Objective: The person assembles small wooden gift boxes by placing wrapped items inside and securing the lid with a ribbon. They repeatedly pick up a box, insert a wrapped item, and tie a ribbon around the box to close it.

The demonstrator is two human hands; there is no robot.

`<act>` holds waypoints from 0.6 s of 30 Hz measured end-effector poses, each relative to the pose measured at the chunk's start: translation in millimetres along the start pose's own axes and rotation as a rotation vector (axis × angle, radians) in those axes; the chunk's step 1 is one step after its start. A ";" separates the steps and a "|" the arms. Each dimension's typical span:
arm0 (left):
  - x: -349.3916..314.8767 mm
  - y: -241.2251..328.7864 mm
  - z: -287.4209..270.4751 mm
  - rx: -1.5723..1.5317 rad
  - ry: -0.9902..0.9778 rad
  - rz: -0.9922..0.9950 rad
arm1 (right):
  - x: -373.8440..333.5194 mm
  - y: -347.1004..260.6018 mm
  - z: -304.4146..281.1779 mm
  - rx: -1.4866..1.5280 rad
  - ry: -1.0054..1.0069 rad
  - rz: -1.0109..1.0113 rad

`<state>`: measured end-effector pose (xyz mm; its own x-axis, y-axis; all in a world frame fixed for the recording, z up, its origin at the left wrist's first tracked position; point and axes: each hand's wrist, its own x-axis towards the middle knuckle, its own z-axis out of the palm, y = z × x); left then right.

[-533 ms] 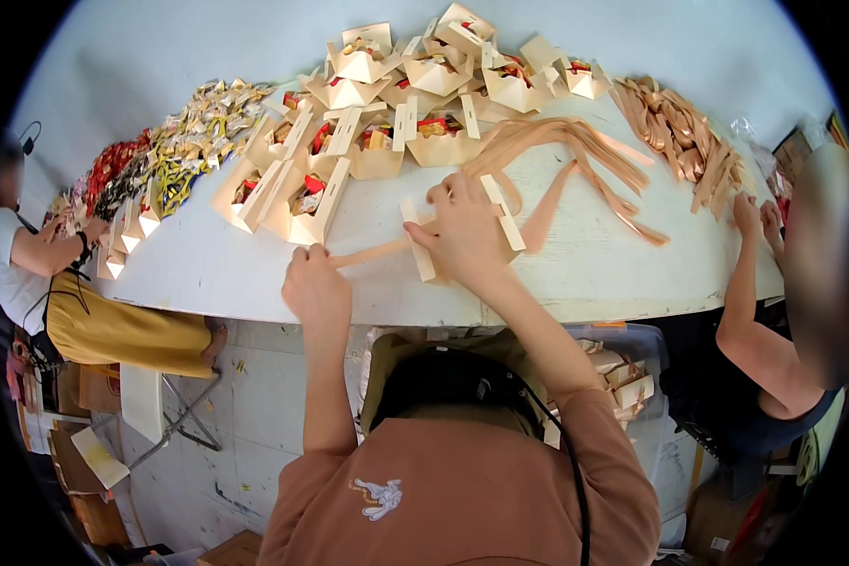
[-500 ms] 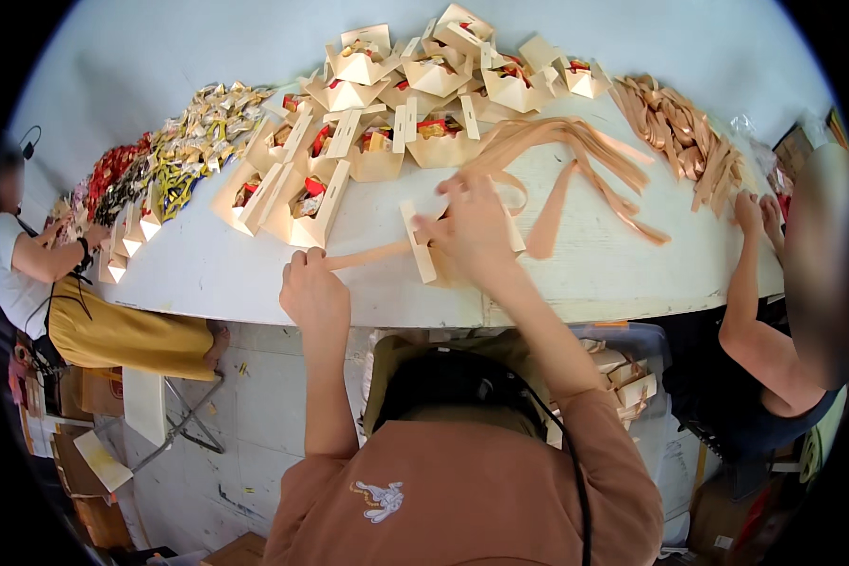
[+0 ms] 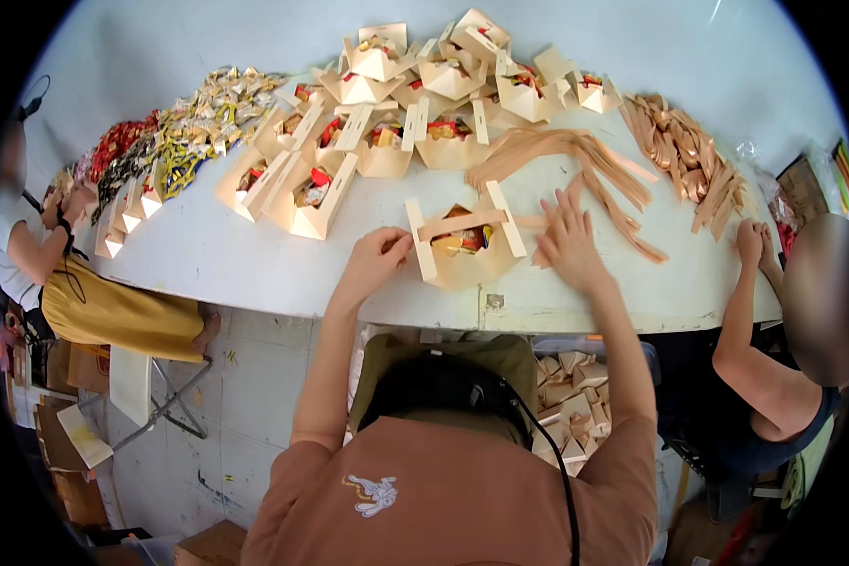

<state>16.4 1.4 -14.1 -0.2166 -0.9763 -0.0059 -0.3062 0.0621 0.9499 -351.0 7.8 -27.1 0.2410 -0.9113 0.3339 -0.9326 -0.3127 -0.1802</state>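
White table [image 3: 236, 269] holds a cream box [image 3: 467, 271] of wrapped packets [image 3: 462, 241] (right fingers [image 3: 574, 215] spread, left fingers [image 3: 393, 241] curled, grip unclear).

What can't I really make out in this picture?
All in the head view:
Contents of the open box: partly covered by the strap across its opening.
What the left hand pinches, if anything: hidden by its curled fingers.
Where the strap ends on the right: hidden by the right hand.
Pale folded pieces below the table: partly hidden by the person's body.
What the right co-worker's hands hold: too small.
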 end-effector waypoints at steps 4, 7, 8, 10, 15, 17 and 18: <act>-0.7 19.5 -1.7 0.013 0.018 0.045 | 37.3 36.5 -18.2 -0.303 0.168 -0.082; -15.8 14.4 -25.8 0.262 -0.057 0.027 | 43.0 -17.6 -40.9 0.157 0.064 -0.211; -18.7 10.0 -32.0 0.252 -0.077 0.002 | 42.6 -37.3 -46.2 0.376 -0.035 -0.201; -17.2 7.6 -48.9 0.247 -0.124 -0.034 | 46.7 -57.6 -37.1 0.706 -0.121 0.052; -35.0 11.1 -82.8 -0.082 -0.062 -0.075 | 46.0 -33.9 -39.9 0.761 -0.249 0.249; -33.2 12.0 -82.3 -0.322 0.004 -0.013 | 42.4 -31.1 -63.7 0.807 -0.223 0.293; -26.9 15.6 -74.9 -0.465 0.019 0.054 | 40.9 -24.9 -76.5 0.836 -0.207 0.310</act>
<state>86.8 13.1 24.4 -0.2026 -0.9780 0.0492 0.1539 0.0179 0.9879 -338.5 -1.2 61.8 0.1310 -0.9914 0.0004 -0.4852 -0.0645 -0.8720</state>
